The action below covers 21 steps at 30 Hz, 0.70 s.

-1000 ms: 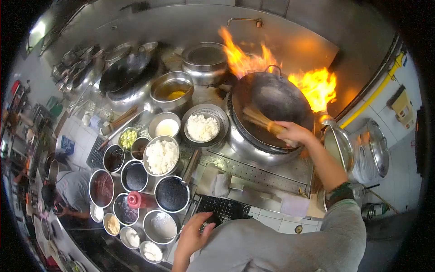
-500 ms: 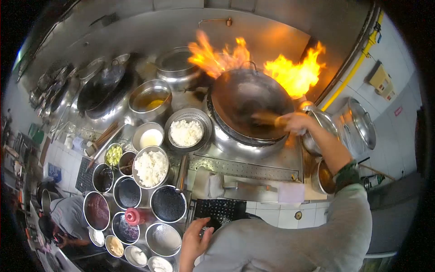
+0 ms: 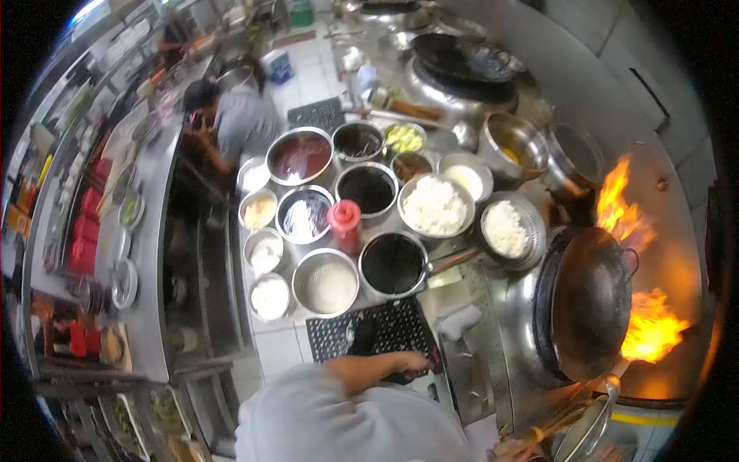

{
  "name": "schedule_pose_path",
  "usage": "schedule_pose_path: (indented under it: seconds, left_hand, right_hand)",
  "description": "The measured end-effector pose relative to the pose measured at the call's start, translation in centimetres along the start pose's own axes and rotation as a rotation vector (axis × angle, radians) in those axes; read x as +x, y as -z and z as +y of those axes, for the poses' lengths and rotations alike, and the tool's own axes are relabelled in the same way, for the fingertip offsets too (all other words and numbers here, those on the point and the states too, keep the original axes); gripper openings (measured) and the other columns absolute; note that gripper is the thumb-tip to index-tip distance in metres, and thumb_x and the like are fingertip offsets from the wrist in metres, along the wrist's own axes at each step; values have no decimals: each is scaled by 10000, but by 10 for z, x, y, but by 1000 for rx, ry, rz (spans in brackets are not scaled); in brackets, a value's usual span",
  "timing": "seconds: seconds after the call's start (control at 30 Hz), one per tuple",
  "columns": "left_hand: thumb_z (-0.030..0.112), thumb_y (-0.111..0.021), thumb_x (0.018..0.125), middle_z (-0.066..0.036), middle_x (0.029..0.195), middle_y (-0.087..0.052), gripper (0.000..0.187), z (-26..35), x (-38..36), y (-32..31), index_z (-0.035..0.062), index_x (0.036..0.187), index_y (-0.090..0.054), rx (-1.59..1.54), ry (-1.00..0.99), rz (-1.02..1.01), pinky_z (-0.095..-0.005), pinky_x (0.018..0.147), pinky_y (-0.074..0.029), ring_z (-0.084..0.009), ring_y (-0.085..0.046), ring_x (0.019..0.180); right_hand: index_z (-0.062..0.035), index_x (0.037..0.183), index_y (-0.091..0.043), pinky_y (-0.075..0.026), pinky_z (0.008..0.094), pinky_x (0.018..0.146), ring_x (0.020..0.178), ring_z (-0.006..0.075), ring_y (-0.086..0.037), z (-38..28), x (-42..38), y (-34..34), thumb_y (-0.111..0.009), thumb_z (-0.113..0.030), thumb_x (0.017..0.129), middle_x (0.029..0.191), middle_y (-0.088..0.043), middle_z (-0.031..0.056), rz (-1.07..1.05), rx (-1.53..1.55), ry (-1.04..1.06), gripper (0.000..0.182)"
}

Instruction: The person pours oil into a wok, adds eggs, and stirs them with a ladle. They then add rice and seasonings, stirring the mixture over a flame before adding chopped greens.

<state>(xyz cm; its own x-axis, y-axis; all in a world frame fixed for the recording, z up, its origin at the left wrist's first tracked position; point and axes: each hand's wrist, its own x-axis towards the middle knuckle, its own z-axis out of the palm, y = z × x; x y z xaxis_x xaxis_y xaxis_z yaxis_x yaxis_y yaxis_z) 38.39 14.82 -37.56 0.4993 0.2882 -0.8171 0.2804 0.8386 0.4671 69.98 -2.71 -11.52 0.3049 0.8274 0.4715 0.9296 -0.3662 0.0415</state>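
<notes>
My left hand [image 3: 413,363] is in front of my body, above the black perforated mat [image 3: 327,339]. Its fingers are curled by a dark item I cannot make out. At the bottom edge my right hand [image 3: 514,449] is partly cut off and blurred, closed around the end of a bamboo wok brush [image 3: 560,422]. Beside the brush is a metal pot [image 3: 579,435] with a ladle [image 3: 610,389] in it. The dark wok [image 3: 593,302] sits tilted on the burner, bare inside, with flames [image 3: 650,327] rising behind it.
A bowl of white rice [image 3: 435,204] and a perforated bowl of rice [image 3: 506,229] stand left of the wok. Several sauce and seasoning pots surround a red squeeze bottle [image 3: 345,226]. A co-worker [image 3: 242,123] bends by the steel counter [image 3: 142,308].
My view has swung left, so the wok now appears at the right. The brush has left the wok with my right hand. My left hand's fingers have curled in.
</notes>
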Motion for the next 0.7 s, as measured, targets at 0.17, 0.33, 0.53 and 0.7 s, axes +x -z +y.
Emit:
schedule_pose_path:
  seconds: [0.17, 0.33, 0.53, 0.7]
  left_hand:
    - [302, -678, 826, -201, 1132, -666, 375, -71, 204, -21, -16, 1025, -684, -105, 18, 97, -492, 749, -571, -331, -684, 966]
    - [232, -701, 803, -149, 917, -698, 276, -40, 152, -63, -4, 945, -679, -665, -215, 196, -423, 642, -581, -302, -697, 742]
    - [229, -600, 924, -82, 836, -659, 182, -69, 145, -59, 78, 991, -676, -605, -202, 196, -346, 636, -539, -236, -648, 732]
    - [248, -603, 923, -83, 861, -661, 205, -44, 140, -63, 76, 1010, -673, -679, -224, 150, -354, 653, -540, -238, -648, 750]
  right_hand:
    - [19, 1290, -606, -492, 391, 916, 1036, 349, -620, -15, -15, -18, -618, -226, 953, 1173, -651, 236, -512, 957, -616, 417]
    - [22, 1385, -511, -487, 414, 926, 1010, 326, -614, 15, 8, 5, -669, -189, 916, 1124, -655, 145, -468, 313, -36, 537]
    - [-22, 1393, -488, -543, 364, 850, 990, 280, -666, 23, 9, 21, -635, -13, 860, 1211, -563, 179, -607, 617, -213, 553]
    - [-15, 1338, -536, -552, 342, 804, 998, 264, -667, 8, 32, 42, -657, -93, 885, 1199, -575, 174, -537, 701, -313, 475]
